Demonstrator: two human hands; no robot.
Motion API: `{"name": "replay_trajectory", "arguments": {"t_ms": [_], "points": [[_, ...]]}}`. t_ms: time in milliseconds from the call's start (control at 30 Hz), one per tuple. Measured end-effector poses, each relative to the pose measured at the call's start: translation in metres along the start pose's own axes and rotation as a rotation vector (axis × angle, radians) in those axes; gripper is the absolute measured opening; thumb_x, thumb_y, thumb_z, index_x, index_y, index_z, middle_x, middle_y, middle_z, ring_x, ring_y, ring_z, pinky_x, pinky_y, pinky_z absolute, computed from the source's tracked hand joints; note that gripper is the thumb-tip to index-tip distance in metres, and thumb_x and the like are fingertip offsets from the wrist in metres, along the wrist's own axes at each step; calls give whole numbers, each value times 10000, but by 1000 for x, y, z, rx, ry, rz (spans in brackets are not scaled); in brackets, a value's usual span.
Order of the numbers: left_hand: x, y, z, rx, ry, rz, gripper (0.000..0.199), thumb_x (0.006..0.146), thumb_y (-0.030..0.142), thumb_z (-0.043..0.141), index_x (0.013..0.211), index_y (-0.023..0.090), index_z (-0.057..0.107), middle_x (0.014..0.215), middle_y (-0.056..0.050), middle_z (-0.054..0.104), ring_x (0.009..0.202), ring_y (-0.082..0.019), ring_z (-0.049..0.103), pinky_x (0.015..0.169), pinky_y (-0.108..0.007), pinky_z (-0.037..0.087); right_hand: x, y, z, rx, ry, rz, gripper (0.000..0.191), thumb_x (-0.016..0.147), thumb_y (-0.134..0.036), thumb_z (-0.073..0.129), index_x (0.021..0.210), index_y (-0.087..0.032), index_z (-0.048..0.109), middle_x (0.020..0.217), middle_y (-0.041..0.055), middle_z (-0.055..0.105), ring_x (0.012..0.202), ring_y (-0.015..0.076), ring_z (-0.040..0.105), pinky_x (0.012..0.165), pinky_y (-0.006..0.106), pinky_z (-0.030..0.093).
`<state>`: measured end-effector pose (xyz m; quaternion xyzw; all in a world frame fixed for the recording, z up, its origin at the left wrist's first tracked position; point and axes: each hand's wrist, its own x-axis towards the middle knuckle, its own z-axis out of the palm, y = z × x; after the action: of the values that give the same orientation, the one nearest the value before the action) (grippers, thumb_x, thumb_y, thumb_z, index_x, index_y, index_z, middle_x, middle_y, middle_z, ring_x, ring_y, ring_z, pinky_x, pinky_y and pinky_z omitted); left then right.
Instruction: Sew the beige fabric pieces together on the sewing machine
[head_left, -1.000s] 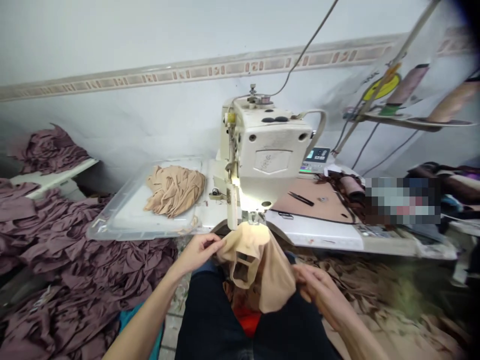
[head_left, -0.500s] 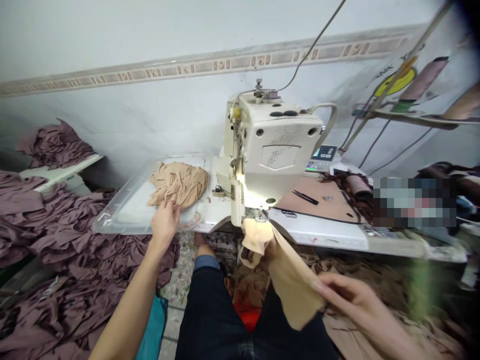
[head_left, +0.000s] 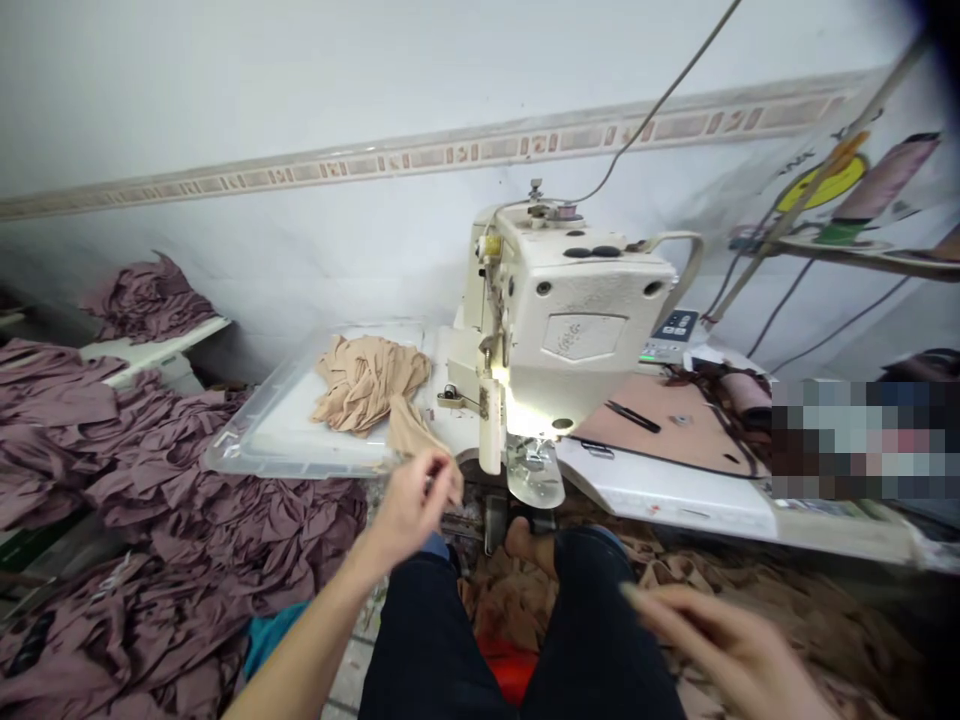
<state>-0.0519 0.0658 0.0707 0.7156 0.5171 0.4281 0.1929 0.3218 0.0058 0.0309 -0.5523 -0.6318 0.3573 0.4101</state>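
My left hand (head_left: 411, 505) is in front of the sewing machine (head_left: 577, 330), pinching the end of a beige fabric strip (head_left: 412, 430). That strip trails from a crumpled beige fabric pile (head_left: 367, 385) lying in a clear plastic tray (head_left: 255, 440). My right hand (head_left: 720, 640) is blurred, low at the right above my knee, with its fingers apart and nothing in them. The machine's presser foot (head_left: 534, 475) has no cloth under it and stands well away from both hands.
Heaps of mauve fabric (head_left: 172, 500) lie at the left, some on a white shelf (head_left: 157, 350). Right of the machine, a tan table mat (head_left: 660, 420) holds small black pliers (head_left: 634, 416). Beige scraps (head_left: 750, 600) cover the floor. A blurred patch hides items at the right.
The beige piece held at the machine has left my right hand and now lies by the tray pile. My left hand has moved from the tray towards the machine, and my right hand has moved down.
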Motion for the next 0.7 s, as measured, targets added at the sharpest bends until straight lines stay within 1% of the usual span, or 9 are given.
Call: {"name": "replay_trajectory", "arguments": {"t_ms": [33, 100, 167, 267, 400, 467, 533, 600, 700], "points": [[-9, 15, 11, -72, -60, 3, 160, 1101, 309, 504, 1054, 209, 620, 848, -24, 703, 733, -166, 678, 712, -261, 507, 1, -2, 25, 55, -112, -28, 425, 815, -651, 842, 740, -234, 871, 727, 93, 811, 658, 285, 781, 613, 292, 645], [-26, 39, 30, -180, -84, -12, 175, 1104, 312, 520, 1018, 206, 629, 883, -32, 707, 775, -158, 679, 731, -251, 503, -5, -11, 75, 159, -170, -72, 345, 876, -566, 829, 804, -231, 871, 820, 89, 831, 723, 268, 792, 615, 262, 628], [-40, 50, 44, -308, -59, -97, 175, 1100, 341, 549, 1050, 204, 645, 891, -33, 707, 776, -151, 679, 702, -234, 506, -13, -23, 117, 198, -116, -106, 286, 877, -498, 852, 924, -215, 858, 880, 78, 822, 655, 220, 742, 543, 245, 578], [-53, 45, 52, -488, 44, -260, 228, 1066, 397, 625, 1168, 197, 660, 844, -20, 704, 746, -149, 693, 667, -215, 530, -20, -34, 153, 192, -43, -186, 221, 878, -401, 869, 959, -207, 803, 908, 59, 786, 720, 213, 732, 636, 258, 591], [-58, 23, 55, -666, 71, -459, 427, 939, 482, 778, 1217, 159, 737, 858, -40, 755, 680, -159, 717, 649, -243, 601, -12, -32, 163, 123, 93, -234, 174, 967, -331, 767, 859, -213, 700, 881, 45, 704, 741, 194, 697, 646, 259, 559], [-60, 15, 56, -708, 71, -563, 469, 868, 514, 838, 1153, 144, 798, 931, -79, 796, 714, -183, 744, 654, -267, 638, -7, -28, 162, 110, 127, -229, 141, 978, -332, 747, 915, -217, 693, 929, 56, 700, 801, 205, 706, 692, 272, 572], [-63, 10, 57, -709, 83, -611, 476, 842, 525, 856, 1123, 142, 830, 1027, -110, 820, 783, -213, 769, 681, -290, 663, -4, -24, 160, 120, 106, -210, 129, 995, -346, 715, 975, -220, 699, 982, 74, 723, 882, 225, 720, 764, 297, 587], [-65, 6, 56, -668, 66, -585, 471, 878, 527, 821, 1162, 151, 835, 1098, -122, 826, 786, -215, 773, 705, -313, 674, -1, -21, 156, 158, 37, -139, 189, 1016, -403, 681, 979, -218, 697, 926, 68, 729, 799, 211, 704, 693, 289, 573], [-64, -2, 52, -521, -10, -442, 439, 958, 482, 731, 1259, 171, 809, 1158, -127, 824, 842, -225, 785, 778, -341, 677, 4, -11, 143, 345, -90, 60, 352, 990, -563, 701, 982, -214, 666, 775, 18, 678, 580, 149, 597, 503, 244, 482]]}}
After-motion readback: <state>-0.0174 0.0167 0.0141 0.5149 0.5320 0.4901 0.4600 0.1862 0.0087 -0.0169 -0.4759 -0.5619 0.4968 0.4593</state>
